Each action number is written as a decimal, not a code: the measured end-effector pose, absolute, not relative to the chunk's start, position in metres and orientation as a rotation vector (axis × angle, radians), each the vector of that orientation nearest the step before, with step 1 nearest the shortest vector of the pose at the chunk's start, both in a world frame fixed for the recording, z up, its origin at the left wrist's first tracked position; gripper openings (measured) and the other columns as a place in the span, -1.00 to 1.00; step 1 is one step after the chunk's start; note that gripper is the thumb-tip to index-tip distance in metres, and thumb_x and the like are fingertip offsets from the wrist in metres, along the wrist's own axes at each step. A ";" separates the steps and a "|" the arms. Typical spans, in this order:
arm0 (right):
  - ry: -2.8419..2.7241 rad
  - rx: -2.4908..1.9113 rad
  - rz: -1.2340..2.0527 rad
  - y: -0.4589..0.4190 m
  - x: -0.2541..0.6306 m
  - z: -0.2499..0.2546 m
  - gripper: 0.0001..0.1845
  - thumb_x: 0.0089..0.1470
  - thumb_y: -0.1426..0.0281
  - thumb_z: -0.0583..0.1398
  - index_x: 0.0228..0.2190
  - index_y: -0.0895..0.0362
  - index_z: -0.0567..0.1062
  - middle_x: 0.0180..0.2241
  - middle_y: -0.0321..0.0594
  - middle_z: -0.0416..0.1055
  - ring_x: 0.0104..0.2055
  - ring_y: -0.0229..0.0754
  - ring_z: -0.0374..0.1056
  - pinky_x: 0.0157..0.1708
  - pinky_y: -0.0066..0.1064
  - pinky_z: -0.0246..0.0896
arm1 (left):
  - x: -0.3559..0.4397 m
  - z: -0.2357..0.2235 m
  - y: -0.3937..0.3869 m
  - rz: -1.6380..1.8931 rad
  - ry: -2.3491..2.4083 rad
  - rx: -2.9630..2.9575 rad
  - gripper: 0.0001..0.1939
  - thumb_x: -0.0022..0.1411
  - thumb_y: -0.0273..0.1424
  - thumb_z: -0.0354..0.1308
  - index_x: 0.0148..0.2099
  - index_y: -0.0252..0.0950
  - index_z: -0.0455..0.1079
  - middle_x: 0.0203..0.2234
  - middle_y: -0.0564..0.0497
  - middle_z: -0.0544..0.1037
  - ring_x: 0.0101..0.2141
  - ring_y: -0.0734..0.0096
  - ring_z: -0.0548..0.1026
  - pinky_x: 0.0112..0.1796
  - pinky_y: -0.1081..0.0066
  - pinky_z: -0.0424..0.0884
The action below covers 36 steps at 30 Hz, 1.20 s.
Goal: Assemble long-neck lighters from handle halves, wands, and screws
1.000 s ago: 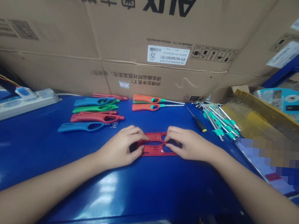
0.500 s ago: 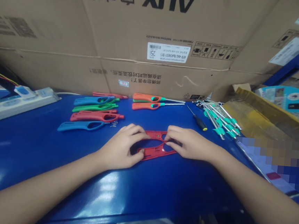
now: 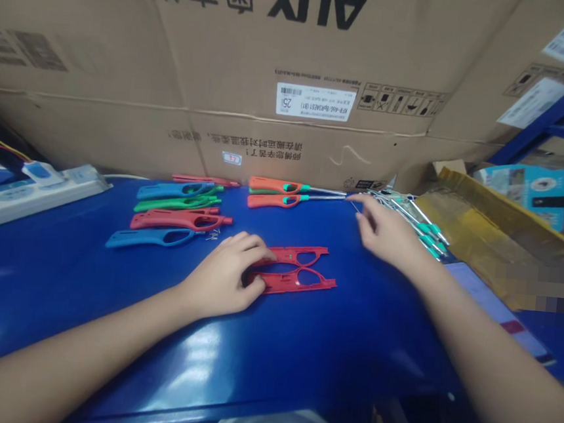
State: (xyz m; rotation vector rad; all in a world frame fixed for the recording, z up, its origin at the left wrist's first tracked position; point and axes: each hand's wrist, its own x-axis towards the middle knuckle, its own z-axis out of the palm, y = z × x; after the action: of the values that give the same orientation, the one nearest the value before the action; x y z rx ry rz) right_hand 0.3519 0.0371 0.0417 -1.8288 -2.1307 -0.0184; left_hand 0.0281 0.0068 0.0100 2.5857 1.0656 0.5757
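Right hand [image 3: 382, 230]: moved off to the metal rods [image 3: 422, 224], thumb and fingertips apart.
Red shells [image 3: 300, 282]: under left hand's [image 3: 229, 276] parted fingertips.

1) Cardboard carton [image 3: 226, 55]: upright at rear, "AUX" print upside down, white label [image 3: 315, 102] attached
2) White power strip [image 3: 13, 204]: far left, plug [image 3: 43, 174] seated
3) Blue metal frame [image 3: 549, 116]: upper right
4) Yellow-taped cardboard [image 3: 489, 216]: right side, blue printed card [image 3: 553, 186] behind

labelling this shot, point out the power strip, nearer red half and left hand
power strip [image 3: 75, 188]: head view, its white casing
nearer red half [image 3: 280, 283]: head view, its solid part
left hand [image 3: 227, 274]: head view, its back
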 end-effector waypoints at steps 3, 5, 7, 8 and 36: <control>-1.922 -2.202 -0.117 0.048 0.375 0.050 -0.46 0.21 0.43 0.09 0.22 0.14 0.31 -0.11 -0.02 0.54 -0.09 0.10 0.48 -0.19 -0.19 0.34 | 0.027 0.012 0.006 0.562 1.106 2.585 -0.69 0.15 -0.50 0.11 -0.04 -0.27 0.48 -0.14 -0.07 0.53 -0.13 0.12 0.42 -0.07 0.11 0.42; -1.834 -2.345 -0.136 0.053 0.388 0.051 -0.56 0.16 0.39 0.15 0.07 0.19 0.44 0.00 0.13 0.48 0.02 0.23 0.44 -0.18 -0.12 0.35 | 0.026 0.013 0.006 0.559 1.119 2.588 -0.70 0.14 -0.50 0.11 -0.06 -0.27 0.47 -0.15 -0.07 0.54 -0.13 0.11 0.43 -0.08 0.11 0.42; -1.759 -2.462 -0.134 0.058 0.397 0.048 -0.63 0.14 0.32 0.18 -0.04 0.19 0.48 0.04 0.19 0.45 0.03 0.29 0.44 -0.19 -0.08 0.37 | 0.026 0.014 0.005 0.553 1.128 2.593 -0.71 0.14 -0.51 0.11 -0.07 -0.27 0.47 -0.16 -0.06 0.54 -0.14 0.11 0.43 -0.08 0.11 0.42; -1.732 -2.505 -0.130 0.060 0.400 0.045 -0.63 0.13 0.28 0.20 -0.05 0.19 0.48 0.04 0.19 0.44 0.02 0.28 0.44 -0.19 -0.08 0.38 | 0.026 0.014 0.005 0.550 1.132 2.596 -0.71 0.14 -0.51 0.11 -0.08 -0.26 0.47 -0.16 -0.06 0.54 -0.14 0.11 0.43 -0.08 0.10 0.42; -1.548 -2.252 -0.194 0.060 0.406 0.048 -0.79 0.09 0.35 0.17 -0.19 0.11 0.40 -0.34 -0.01 0.49 -0.28 0.07 0.41 -0.31 -0.25 0.22 | 0.025 0.016 0.004 0.471 1.215 2.635 -0.74 0.13 -0.52 0.08 -0.12 -0.23 0.43 -0.20 -0.03 0.53 -0.15 0.13 0.43 -0.02 0.09 0.39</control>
State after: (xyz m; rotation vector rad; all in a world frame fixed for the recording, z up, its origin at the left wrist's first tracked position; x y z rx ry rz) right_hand 0.4062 0.0601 0.0481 -2.2520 -1.5482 -0.1943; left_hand 0.0253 0.0038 0.0165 2.6355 1.2150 0.4708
